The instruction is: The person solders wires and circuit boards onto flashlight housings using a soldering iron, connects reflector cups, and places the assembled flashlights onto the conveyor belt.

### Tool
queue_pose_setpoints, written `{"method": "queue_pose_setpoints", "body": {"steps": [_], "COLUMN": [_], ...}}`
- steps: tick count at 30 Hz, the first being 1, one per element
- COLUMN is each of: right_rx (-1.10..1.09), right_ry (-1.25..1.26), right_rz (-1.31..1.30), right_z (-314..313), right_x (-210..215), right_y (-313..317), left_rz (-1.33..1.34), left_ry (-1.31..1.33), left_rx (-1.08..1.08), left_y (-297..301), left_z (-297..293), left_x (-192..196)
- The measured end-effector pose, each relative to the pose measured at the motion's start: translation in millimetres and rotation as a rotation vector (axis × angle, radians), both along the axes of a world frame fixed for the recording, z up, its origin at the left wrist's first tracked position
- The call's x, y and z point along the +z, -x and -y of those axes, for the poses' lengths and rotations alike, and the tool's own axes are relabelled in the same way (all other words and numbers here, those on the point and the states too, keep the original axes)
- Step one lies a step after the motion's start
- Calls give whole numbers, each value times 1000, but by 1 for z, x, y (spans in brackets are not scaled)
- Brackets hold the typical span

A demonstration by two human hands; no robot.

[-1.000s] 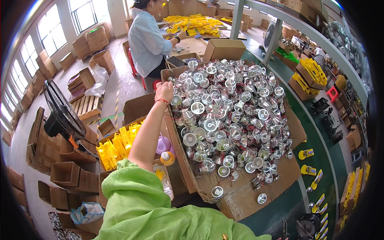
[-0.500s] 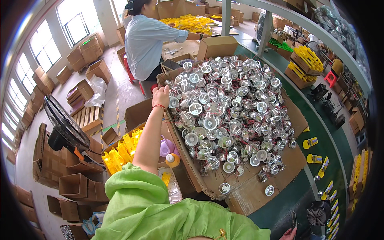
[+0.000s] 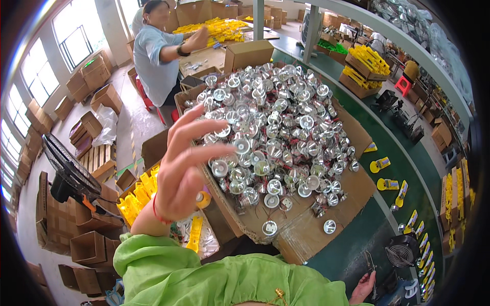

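My left hand is raised over the near-left side of a large cardboard tray. Its fingers are spread with nothing between them, and a red string circles the wrist. Heaped in the tray are many silvery reflector lamp cups with thin red wires. Two loose cups, one of them a reflector cup, lie apart on the near cardboard. Low at the right edge of my body, my right hand is partly visible, fingers loosely bent and apart, with nothing seen in it. A thin wire-like piece stands just beyond it.
Yellow plastic housings fill a box at left, beside an orange-capped bottle. A black fan stands farther left. Yellow lamp units line the green bench at right. Across the tray, a co-worker in a light-blue shirt sits with an arm raised.
My left hand has come back from the tray's far-left edge toward me and opened. The view has shifted slightly right. The co-worker has turned this way and lifted an arm.
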State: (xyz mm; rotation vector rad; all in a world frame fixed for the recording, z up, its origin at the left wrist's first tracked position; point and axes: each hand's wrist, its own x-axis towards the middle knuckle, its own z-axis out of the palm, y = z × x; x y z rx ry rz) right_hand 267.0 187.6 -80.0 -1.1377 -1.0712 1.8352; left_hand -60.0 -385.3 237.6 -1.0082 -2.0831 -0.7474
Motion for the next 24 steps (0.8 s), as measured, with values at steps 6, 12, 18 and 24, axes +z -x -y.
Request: {"method": "queue_pose_setpoints", "body": {"steps": [6,12,18,24], "right_rx": [98,105,48,37], "right_ry": [-146,77,124,29], "right_rz": [47,36,63,81], "right_z": [34,37,36,36], "right_x": [40,62,61,48], "right_y": [6,14,21,20], "left_rz": [-315,168,-15,25], "left_ry": [-162,-496,-332,-366], "left_rx": [304,939,944,830], "left_y": [30,155,292,342], "left_z": [-5,121,150,142], "left_x": [-14,-111,-108,-113]}}
